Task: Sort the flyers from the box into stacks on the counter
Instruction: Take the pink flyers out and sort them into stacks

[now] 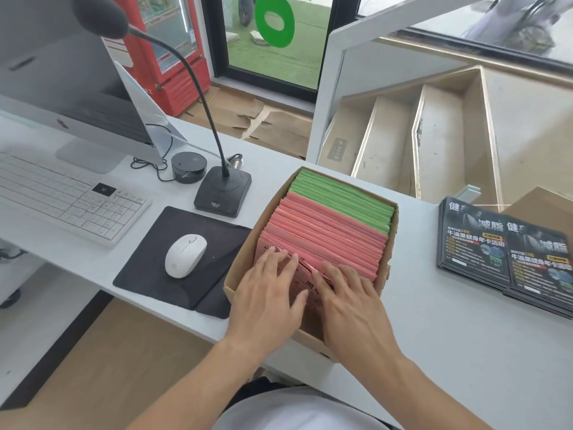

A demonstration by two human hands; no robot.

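Observation:
A cardboard box [393, 240] stands on the white counter [449, 330], packed with upright flyers. Pink flyers [328, 240] fill its near part and green flyers [344, 197] its far part. Both hands are inside the near end of the box. My left hand [266, 290] lies with straight fingers on the front pink flyers. My right hand [350, 302] lies beside it, its fingertips touching the tops of the same pink flyers. Two stacks of dark printed flyers [508, 259] lie on the counter to the right of the box.
Left of the box are a black mouse pad [148, 274] with a white mouse [185, 255], a desk microphone [222, 193], a white keyboard [62, 197] and a monitor [62, 88]. Beyond the counter, a stairwell drops away.

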